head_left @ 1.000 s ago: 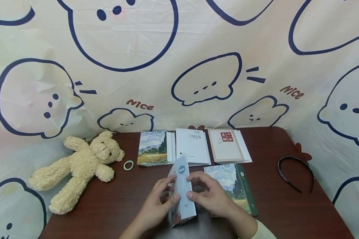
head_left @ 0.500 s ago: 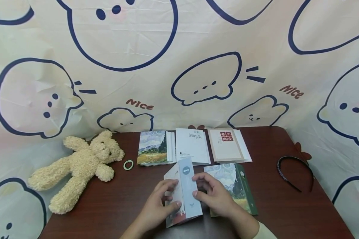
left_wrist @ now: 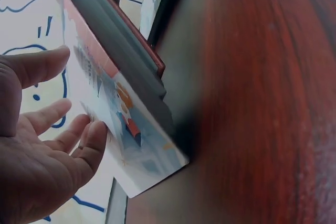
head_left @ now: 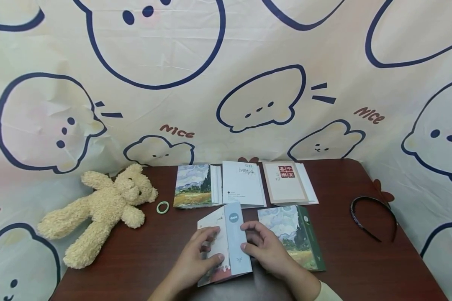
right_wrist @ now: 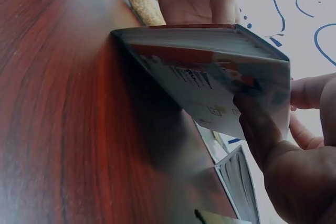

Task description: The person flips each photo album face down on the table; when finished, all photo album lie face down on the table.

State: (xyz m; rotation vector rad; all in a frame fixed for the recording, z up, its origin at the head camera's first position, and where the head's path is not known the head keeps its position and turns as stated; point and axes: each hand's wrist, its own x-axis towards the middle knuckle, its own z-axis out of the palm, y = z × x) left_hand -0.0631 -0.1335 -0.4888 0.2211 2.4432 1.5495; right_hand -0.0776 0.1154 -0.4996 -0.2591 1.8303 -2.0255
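Supporting a hardcover book (head_left: 227,244) from both sides, the left hand (head_left: 193,255) and the right hand (head_left: 265,248) have it at the front middle of the surface (head_left: 135,259), its pale blue spine (head_left: 236,240) turned upward. Probably this two-sided support prevents the covers from falling apart. The left hand is not gripping: its loose fingers touch the left cover (head_left: 221,243). The right hand bends its fingers against the right cover (right_wrist: 207,95), thumb at the spine edge, so I judge this the firmer grip. Between the covers sits a thick page block (right_wrist: 184,38); what its pages contain is hidden. Just beside the right hand is a green-spined book (head_left: 291,238). Behind, a landscape-covered book (head_left: 193,186), a white book (head_left: 242,184) and a beige book (head_left: 288,182) form a row, perhaps for showing their fronts. A teddy bear (head_left: 111,205), a pale green ring (head_left: 158,210) and a black headband (head_left: 369,197) lie toward the sides, maybe leaving the middle for the books.
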